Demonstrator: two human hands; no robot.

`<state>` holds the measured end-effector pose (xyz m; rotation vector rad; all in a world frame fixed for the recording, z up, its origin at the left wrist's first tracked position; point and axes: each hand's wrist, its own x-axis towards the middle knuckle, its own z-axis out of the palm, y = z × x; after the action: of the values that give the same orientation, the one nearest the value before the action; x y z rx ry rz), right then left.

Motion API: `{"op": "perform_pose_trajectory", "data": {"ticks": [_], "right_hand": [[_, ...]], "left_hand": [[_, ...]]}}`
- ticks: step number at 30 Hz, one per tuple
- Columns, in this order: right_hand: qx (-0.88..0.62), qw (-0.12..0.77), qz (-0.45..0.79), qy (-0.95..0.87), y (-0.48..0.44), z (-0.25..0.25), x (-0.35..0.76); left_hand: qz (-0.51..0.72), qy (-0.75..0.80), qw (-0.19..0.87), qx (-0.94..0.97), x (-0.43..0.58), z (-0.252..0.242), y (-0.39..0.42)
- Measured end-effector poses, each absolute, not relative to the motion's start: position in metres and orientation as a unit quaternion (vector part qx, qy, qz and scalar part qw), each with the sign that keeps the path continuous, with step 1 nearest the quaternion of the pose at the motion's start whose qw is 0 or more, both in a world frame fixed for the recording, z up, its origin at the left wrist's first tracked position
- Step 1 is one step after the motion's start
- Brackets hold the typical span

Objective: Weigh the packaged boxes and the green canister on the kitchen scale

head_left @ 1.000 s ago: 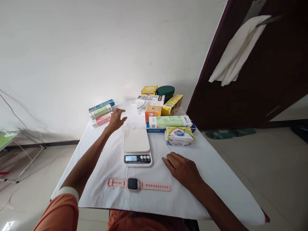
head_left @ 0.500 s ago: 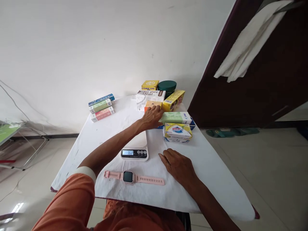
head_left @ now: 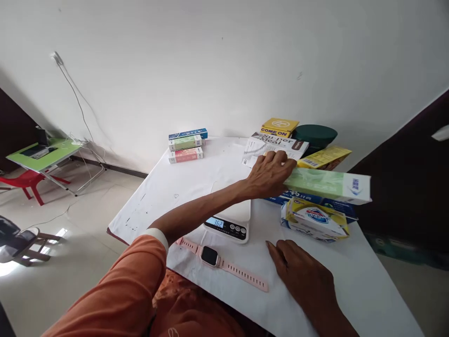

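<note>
My left hand (head_left: 270,175) reaches across the table with its fingers closed around the left end of a long green-and-white toothpaste box (head_left: 315,182). This box lies over a blue toothpaste box (head_left: 298,196), its right end sticking out past it. My right hand (head_left: 303,271) rests on the table, fingers curled, holding nothing visible. A white kitchen scale (head_left: 231,213) sits below my left forearm, its display lit and seeming to read 362. Nearer me lies a pink-strapped smartwatch (head_left: 209,256). A yellow-and-white soap pack (head_left: 315,220) lies in front of the blue box.
Behind my left hand stand a white Super Meal box (head_left: 273,145), a yellow COME ON box (head_left: 279,125), a dark green round tub (head_left: 315,138) and a yellow carton (head_left: 326,157). Three small cartons (head_left: 185,145) sit at the back left. A green table (head_left: 42,157) stands farther left.
The view has turned left and the table appears shifted to the right. My left hand has moved onto the green toothpaste box, which has shifted rightward over the blue one. My right hand stays resting.
</note>
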<state>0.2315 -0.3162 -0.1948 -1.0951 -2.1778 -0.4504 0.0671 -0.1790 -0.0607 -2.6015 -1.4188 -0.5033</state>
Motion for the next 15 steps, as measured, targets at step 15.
{"op": "perform_pose_trajectory", "data": {"ticks": [15], "right_hand": [[-0.449,0.326,-0.138,-0.82,-0.317,-0.19,0.226]], "left_hand": [[-0.088,-0.522,-0.076,-0.845,-0.071,-0.086,-0.258]]}}
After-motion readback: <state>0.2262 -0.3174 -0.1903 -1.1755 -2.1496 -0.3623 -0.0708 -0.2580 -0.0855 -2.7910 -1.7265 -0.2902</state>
